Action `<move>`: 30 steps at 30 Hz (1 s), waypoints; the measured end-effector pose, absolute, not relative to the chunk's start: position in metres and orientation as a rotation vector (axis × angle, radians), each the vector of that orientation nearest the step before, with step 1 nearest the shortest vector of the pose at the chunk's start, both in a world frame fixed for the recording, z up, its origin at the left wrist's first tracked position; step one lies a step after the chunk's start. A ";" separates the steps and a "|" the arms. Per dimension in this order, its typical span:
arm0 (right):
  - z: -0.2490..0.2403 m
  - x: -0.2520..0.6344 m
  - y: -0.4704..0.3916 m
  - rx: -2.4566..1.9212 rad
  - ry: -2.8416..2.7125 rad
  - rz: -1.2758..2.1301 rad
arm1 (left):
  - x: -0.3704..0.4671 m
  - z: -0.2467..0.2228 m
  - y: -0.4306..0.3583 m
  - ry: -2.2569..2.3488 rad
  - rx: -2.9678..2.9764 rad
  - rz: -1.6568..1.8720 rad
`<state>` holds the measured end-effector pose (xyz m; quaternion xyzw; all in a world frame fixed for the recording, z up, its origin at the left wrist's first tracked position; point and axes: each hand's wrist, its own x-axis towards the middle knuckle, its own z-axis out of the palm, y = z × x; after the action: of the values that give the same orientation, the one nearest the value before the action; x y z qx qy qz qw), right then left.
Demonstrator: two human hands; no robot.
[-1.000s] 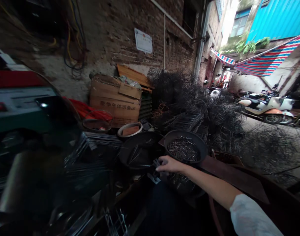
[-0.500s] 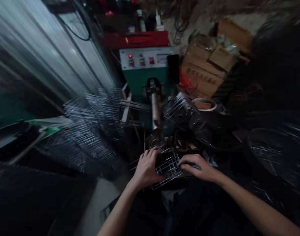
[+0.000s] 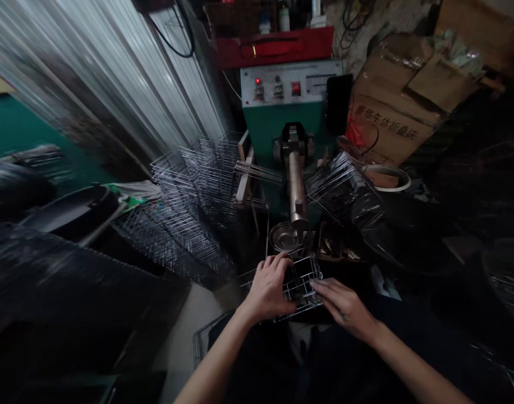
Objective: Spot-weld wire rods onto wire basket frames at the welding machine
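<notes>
The left grip [image 3: 270, 287] clasps a silvery, gridded wire frame [image 3: 308, 282] — right grip [image 3: 345, 303], I can't tell.

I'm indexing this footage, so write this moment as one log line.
left hand: on wire grid | right hand: at its right edge | ahead: green machine, red indicator light lit

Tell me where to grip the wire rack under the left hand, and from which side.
Wire rack: I'd pinch its right edge, coming from the person's right. The left hand covers the left part; the metal arm stands beyond the far edge. Thin wires with open gaps should let fingertips wrap around, where the right hand reaches.
</notes>
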<state>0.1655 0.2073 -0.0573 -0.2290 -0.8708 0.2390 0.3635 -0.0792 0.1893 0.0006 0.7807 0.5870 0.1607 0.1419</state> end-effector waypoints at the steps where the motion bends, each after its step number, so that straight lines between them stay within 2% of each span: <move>1: -0.059 0.164 0.206 -0.586 -2.220 0.618 | -0.079 0.000 0.189 1.698 2.247 0.456; 11: -0.064 0.147 0.200 -0.703 -1.910 0.872 | -0.088 -0.002 0.193 1.708 2.276 0.421; 30: -0.066 0.120 0.215 -0.759 -1.777 0.870 | -0.108 -0.001 0.220 1.646 2.270 0.458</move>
<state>0.1201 0.2154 -0.0655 -0.3123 -0.7315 0.3579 0.4892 -0.1077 0.2198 -0.0012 0.7900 0.5727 0.1595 0.1499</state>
